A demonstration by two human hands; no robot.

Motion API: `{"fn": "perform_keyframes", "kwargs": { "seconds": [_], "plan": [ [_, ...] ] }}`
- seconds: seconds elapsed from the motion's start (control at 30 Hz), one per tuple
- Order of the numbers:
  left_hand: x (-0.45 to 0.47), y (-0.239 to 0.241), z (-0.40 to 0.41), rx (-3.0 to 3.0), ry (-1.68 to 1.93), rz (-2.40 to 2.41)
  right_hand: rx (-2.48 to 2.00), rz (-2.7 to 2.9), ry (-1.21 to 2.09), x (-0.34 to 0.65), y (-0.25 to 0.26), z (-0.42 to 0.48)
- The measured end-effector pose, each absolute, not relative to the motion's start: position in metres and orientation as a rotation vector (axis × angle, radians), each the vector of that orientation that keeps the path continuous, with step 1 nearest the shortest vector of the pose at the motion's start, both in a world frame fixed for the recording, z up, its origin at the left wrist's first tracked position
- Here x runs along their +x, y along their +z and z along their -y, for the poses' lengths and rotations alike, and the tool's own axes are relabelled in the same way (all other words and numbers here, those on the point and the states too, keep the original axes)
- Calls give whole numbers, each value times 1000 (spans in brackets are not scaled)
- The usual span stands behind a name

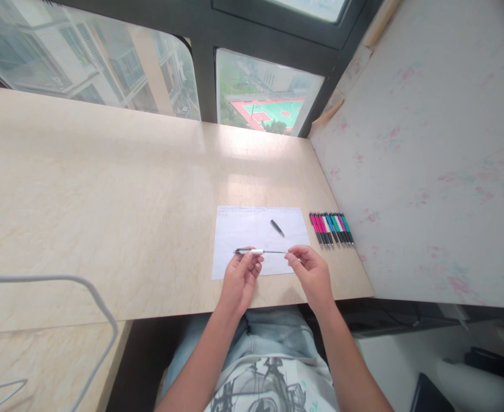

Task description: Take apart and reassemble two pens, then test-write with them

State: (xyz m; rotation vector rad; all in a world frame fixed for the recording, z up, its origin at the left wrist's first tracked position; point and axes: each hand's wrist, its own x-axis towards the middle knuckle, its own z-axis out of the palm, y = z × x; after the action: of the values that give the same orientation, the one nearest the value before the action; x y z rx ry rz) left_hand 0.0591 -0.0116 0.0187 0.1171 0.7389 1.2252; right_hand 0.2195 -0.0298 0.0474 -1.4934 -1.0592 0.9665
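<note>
My left hand [244, 273] grips the white pen barrel [257, 252], whose black clip end points left. A thin dark ink refill [273, 252] sticks out of the barrel's open end toward the right. Its far tip is pinched between the thumb and finger of my right hand [308, 268]. Both hands hover over the near part of a white sheet of paper [235, 229]. Beyond them on the sheet lies the pen's black grip section [277, 228], detached and slanting. Faint writing runs along the paper's top edge.
Right of the paper, several pens [331, 229] in pink, white, blue, green and purple lie in a row near the floral wall [406, 171]. A grey cable [93, 292] loops at the lower left. Windows [269, 91] line the back of the marbled desk [106, 200].
</note>
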Motion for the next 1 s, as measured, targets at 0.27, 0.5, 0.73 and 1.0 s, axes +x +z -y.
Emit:
{"fn": "perform_keyframes", "kwargs": {
  "seconds": [0.27,0.5,0.73,1.0],
  "plan": [
    [64,16,16,145,1188,-695,-1473,1084,1017,211,45,29],
    [65,15,16,89,1200,-663,-1497,1152,956,204,45,26],
    [64,17,17,112,1225,-682,-1496,1169,955,201,45,23],
    [57,15,11,35,1256,-671,-1502,1510,821,215,47,12]
  ]
}}
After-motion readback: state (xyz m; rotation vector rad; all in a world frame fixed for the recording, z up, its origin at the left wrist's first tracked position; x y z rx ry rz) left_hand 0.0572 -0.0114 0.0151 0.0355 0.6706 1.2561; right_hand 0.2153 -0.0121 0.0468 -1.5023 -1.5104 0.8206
